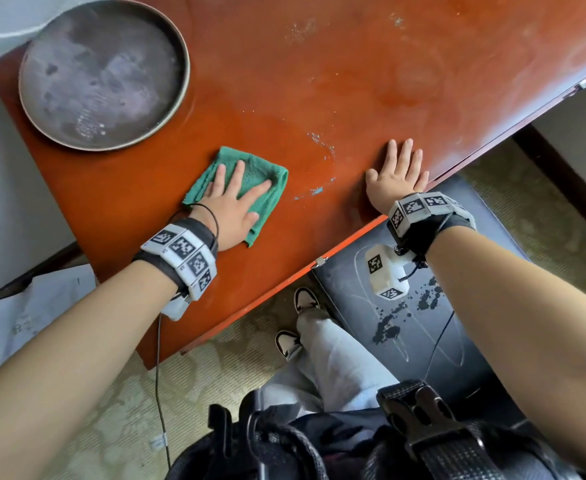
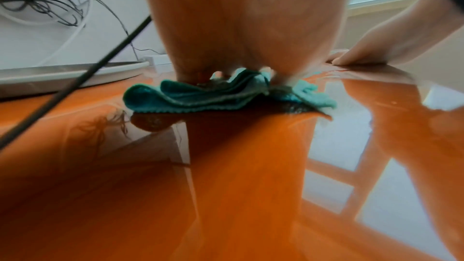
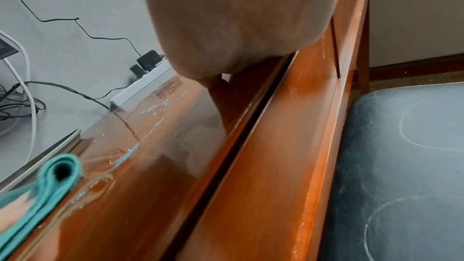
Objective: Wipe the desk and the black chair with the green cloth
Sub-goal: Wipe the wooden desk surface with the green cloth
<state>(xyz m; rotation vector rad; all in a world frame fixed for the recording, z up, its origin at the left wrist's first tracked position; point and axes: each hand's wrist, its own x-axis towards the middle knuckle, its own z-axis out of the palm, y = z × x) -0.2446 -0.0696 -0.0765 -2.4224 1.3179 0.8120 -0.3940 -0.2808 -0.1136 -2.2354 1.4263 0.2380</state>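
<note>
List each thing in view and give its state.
green cloth: folded, flat on the desk
left hand: fingers spread, pressing the cloth
right hand: flat on the desk
desk: smeared, bluish specks
round tray: stained
black chair: chalky marks, dark blotches

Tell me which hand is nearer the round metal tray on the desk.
Left. The left hand presses flat on the green cloth, just beside the round metal tray. The right hand lies flat by the desk's front edge, farther away.
</note>
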